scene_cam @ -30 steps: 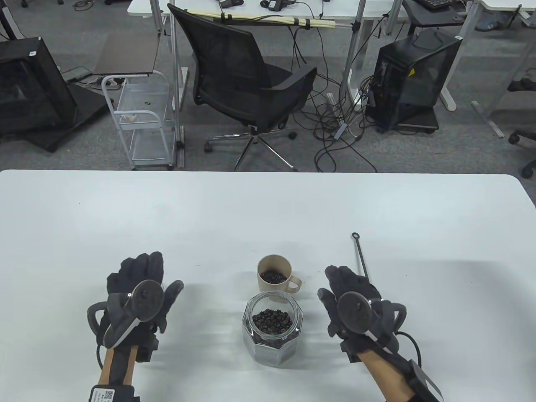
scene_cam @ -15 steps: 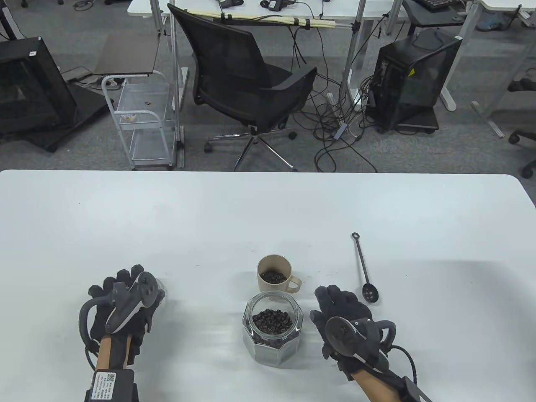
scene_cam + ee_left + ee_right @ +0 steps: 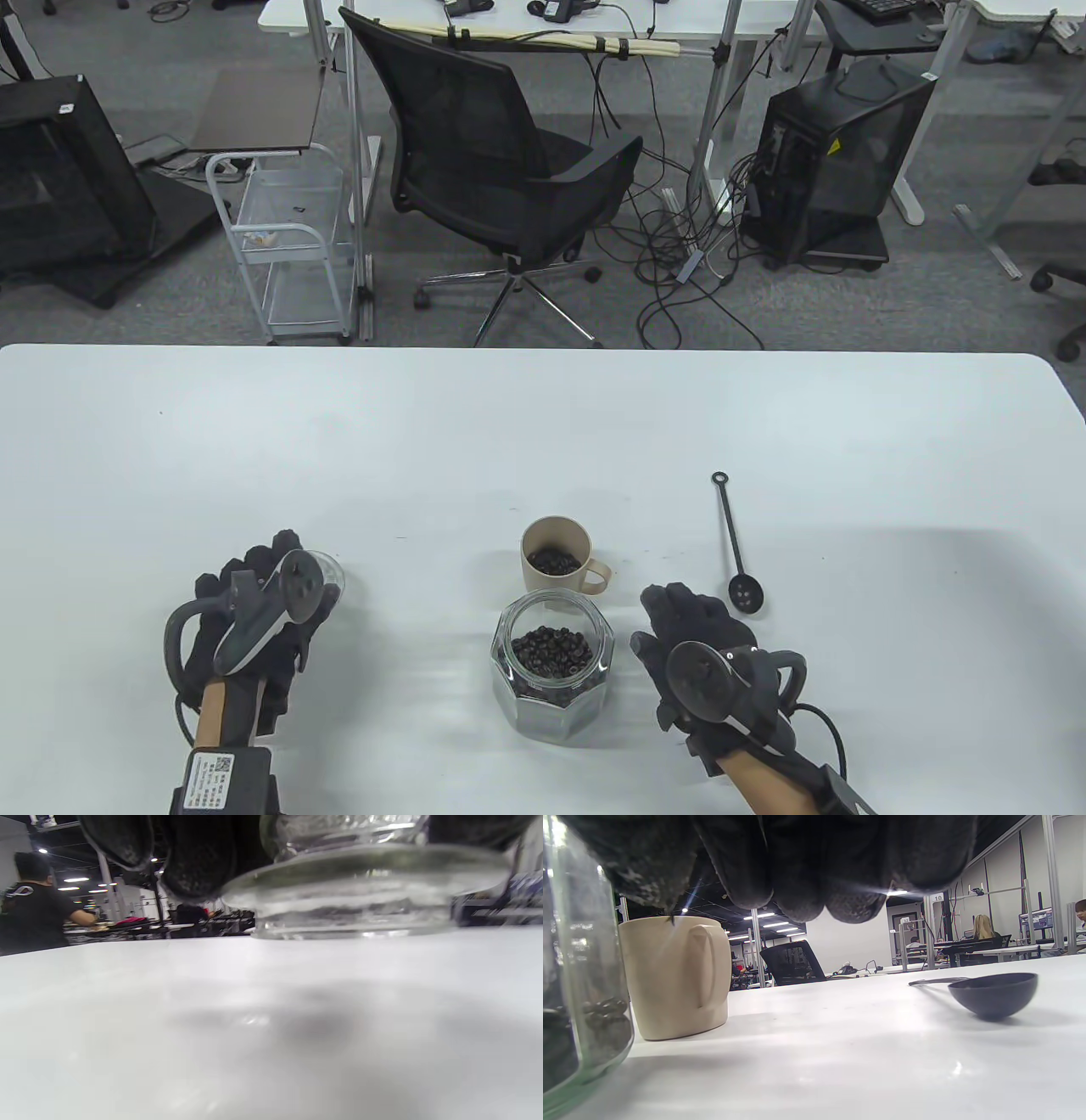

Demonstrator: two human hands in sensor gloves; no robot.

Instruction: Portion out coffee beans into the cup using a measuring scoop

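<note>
Table view, nearest edge: right hand [image 3: 700, 649] low on the white desk [image 3: 543, 424] just right of the glass jar [image 3: 553, 671] of coffee beans [image 3: 551, 652], fingers [image 3: 670, 598] relaxed, gripping nothing. Left hand [image 3: 250, 615] well to the jar's left, fingers curled over a clear glass lid [image 3: 327, 570] — lid down at the desk in the left wrist view. Just behind the jar, beige cup [image 3: 556, 556] with beans inside. Further right, apart from both hands — black measuring scoop [image 3: 736, 543] lying flat, bowl empty, handle pointing away.
</note>
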